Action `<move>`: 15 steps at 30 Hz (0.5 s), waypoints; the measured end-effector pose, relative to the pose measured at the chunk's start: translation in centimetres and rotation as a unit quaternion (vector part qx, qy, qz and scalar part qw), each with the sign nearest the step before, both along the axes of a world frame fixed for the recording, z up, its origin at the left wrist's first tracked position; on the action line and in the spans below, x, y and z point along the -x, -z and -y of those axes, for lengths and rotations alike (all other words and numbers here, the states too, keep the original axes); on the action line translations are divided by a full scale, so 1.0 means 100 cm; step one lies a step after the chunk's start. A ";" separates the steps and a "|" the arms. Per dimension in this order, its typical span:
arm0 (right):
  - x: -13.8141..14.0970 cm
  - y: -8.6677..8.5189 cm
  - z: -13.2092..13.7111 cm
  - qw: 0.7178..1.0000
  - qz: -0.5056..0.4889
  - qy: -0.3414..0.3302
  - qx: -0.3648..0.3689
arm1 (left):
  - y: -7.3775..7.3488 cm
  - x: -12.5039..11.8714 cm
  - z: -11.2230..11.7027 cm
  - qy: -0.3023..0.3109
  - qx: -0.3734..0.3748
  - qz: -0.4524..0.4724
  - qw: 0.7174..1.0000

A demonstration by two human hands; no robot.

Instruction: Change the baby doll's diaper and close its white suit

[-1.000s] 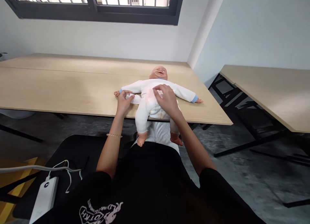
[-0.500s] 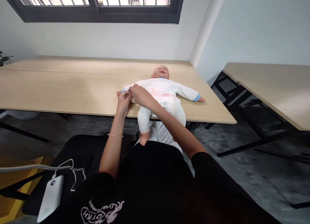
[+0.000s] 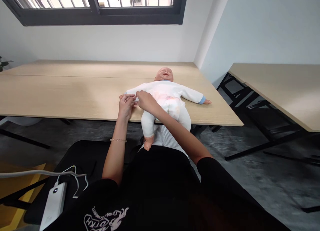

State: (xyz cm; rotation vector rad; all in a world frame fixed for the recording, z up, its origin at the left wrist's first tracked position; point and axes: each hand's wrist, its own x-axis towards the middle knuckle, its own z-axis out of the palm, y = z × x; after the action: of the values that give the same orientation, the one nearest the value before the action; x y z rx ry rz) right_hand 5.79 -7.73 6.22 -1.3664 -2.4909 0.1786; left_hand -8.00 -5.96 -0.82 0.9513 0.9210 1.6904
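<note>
A baby doll in a white outfit with blue cuffs lies on its back on the table, arms spread and legs over the near edge. Around its hips is a white diaper with faint coloured print. Beside the doll's hip, at the left of the view, my left hand is closed in a pinch. My right hand reaches across the doll, its fingers pinched close to the left ones. Between them shows a thin white piece, apparently the diaper's side tab; the fingers partly hide it.
The doll rests by the front edge of a light wood table. A second table stands at the right. A black chair at lower left carries a white power bank with a cable.
My right hand has moved slightly down and right, and its fingers have curled more. The left hand has shifted slightly left. The doll lies as before.
</note>
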 end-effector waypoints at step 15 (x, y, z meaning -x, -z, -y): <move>-0.009 0.008 -0.013 0.981 -0.195 -0.024 0.007 | -0.005 -0.002 0.006 0.138 0.049 -0.030 0.989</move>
State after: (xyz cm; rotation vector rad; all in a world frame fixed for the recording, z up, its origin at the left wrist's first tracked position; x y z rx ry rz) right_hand 6.67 -6.41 5.46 -1.1467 -2.1974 0.4317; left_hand -7.83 -6.58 -0.29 1.0175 0.8596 1.3774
